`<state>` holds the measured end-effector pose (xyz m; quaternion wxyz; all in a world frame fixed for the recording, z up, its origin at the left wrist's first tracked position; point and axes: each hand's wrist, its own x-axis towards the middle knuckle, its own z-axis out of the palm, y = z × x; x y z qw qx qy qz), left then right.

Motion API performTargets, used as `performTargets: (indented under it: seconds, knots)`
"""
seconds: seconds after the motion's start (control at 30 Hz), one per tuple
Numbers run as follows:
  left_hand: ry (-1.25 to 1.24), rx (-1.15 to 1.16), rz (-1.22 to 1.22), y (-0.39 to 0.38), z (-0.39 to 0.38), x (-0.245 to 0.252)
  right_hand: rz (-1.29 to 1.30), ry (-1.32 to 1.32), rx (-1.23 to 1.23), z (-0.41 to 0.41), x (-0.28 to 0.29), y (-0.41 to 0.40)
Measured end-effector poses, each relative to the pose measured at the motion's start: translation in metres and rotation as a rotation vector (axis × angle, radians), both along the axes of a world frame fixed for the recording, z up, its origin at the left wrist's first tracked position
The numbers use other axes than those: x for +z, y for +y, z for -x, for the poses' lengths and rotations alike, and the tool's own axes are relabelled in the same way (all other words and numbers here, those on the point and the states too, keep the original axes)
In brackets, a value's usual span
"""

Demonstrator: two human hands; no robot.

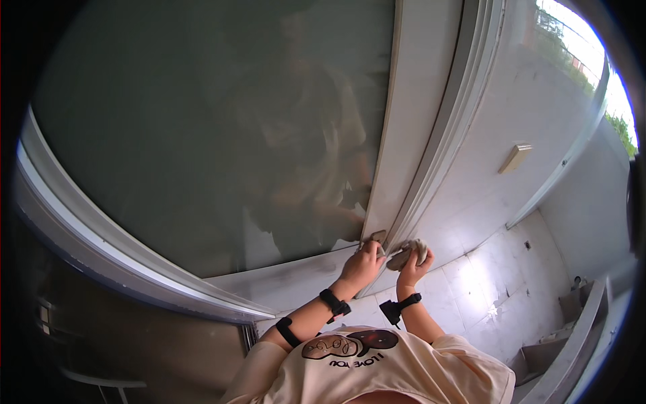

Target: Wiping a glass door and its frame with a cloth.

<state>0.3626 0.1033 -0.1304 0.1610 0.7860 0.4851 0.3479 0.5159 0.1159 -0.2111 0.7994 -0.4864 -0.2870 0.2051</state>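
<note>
A door with a dark glass panel (202, 131) and a pale frame (411, 65) fills much of the view before me. My left hand (361, 265) is at the frame's edge, its fingers closed around the door handle (381, 250). Just above those fingers shows a brownish metal fitting (377, 236) of the handle. In my right hand (416, 267) is a crumpled grey-beige cloth (404, 256), pinched between thumb and fingers, close to the door jamb (438, 161). My left fingers partly hide the handle.
A cream wall switch (515, 158) sits on the white wall to the right. Pale tiles (469, 288) run below it. At lower right stands a grey trough-like basin (540, 358). A window (575, 45) lets in daylight at upper right.
</note>
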Motion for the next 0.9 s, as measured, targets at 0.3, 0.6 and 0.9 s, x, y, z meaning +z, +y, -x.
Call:
performTargets:
  seconds: [0.3,0.6,0.9]
  knots:
    - [0.108,-0.025,-0.107,0.006,0.01,-0.005,-0.211,-0.656,-0.088,0.008,0.151,0.008]
    - [0.067,-0.179,0.108,0.017,0.006,-0.012,-0.168,-0.933,-0.193,0.011,0.066,0.012]
    - [0.128,-0.172,0.101,0.012,0.007,-0.009,0.448,-0.992,0.247,0.009,-0.051,-0.043]
